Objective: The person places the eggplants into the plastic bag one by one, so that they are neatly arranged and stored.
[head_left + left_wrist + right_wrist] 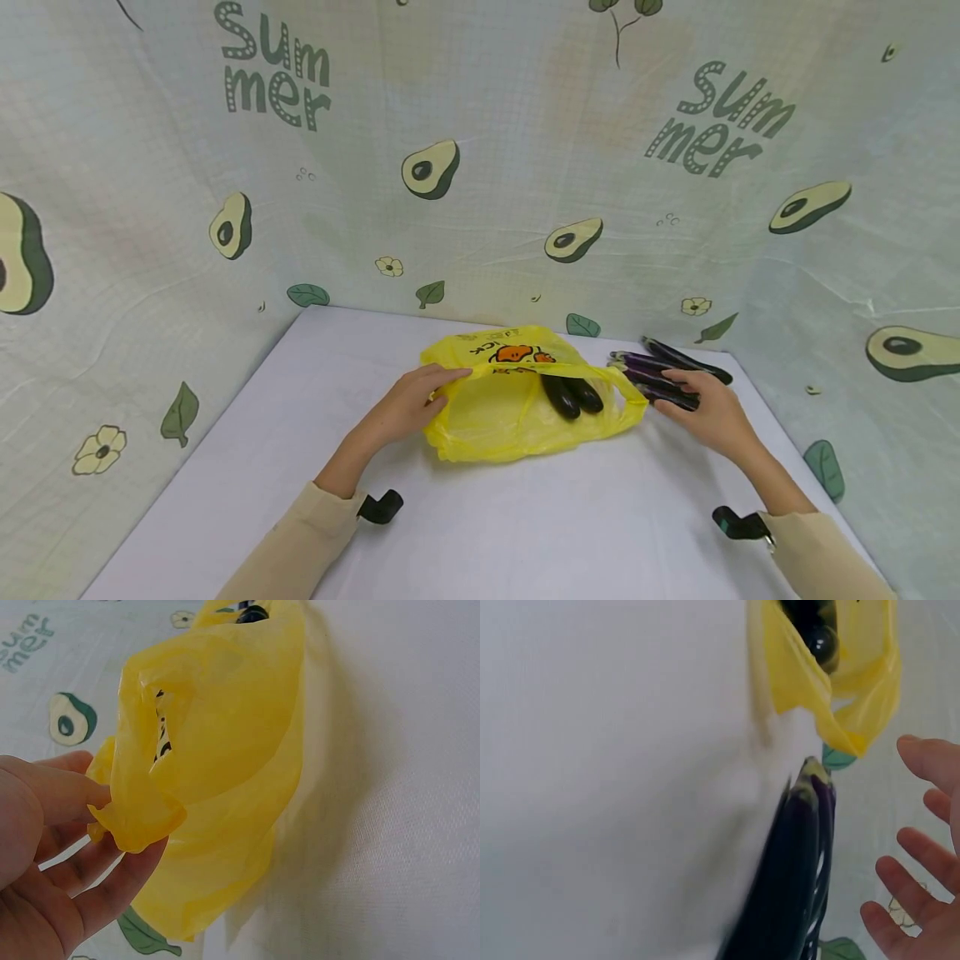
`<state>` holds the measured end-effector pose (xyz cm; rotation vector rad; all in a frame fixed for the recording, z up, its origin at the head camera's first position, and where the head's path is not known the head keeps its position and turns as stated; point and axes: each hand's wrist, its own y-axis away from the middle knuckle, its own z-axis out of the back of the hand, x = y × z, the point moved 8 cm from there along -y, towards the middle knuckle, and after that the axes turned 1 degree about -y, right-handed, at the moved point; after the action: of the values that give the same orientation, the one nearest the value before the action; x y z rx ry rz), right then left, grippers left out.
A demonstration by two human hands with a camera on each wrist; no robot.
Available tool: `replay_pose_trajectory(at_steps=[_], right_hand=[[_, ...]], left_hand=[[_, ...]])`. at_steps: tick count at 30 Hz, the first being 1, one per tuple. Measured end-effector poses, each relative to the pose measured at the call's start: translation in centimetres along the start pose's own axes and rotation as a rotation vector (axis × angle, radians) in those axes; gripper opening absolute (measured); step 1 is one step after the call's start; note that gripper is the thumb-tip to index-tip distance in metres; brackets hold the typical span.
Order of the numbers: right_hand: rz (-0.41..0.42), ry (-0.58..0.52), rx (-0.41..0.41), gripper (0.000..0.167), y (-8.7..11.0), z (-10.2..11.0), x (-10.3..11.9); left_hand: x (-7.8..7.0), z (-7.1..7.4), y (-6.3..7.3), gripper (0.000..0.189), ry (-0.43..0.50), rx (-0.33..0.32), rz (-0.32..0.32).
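Observation:
A yellow plastic bag point(480, 425) lies on its side with its mouth facing me. Two dark eggplants point(561, 397) rest inside it, toward the right. My left hand point(408, 404) holds the bag's left handle, thumb and fingers about the plastic in the left wrist view. To the right of the bag, several long purple eggplants point(675, 398) lie side by side on the table. Over them is my right hand point(712, 412), its fingers spread and relaxed; in the right wrist view a gap shows between these fingers and the eggplants point(791, 847).
The white table point(525, 533) runs up to a hanging cloth point(495, 108) printed with avocados, which encloses the back and both sides. Behind the group, one eggplant point(686, 360) lies slanted near the table's back right corner.

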<state>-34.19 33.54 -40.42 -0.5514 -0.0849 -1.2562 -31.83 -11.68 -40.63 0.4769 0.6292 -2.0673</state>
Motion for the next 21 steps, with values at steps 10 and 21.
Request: replay_pose_trajectory(at_steps=[10, 21], right_hand=[[-0.055, 0.038, 0.017, 0.061, 0.6, 0.6, -3.6], [-0.074, 0.075, 0.079, 0.061, 1.4, 0.3, -6.1]], left_hand=[[0.0, 0.1, 0.0, 0.055, 0.004, 0.000, 0.007], [0.2, -0.2, 0.0, 0.055, 0.008, -0.002, 0.010]])
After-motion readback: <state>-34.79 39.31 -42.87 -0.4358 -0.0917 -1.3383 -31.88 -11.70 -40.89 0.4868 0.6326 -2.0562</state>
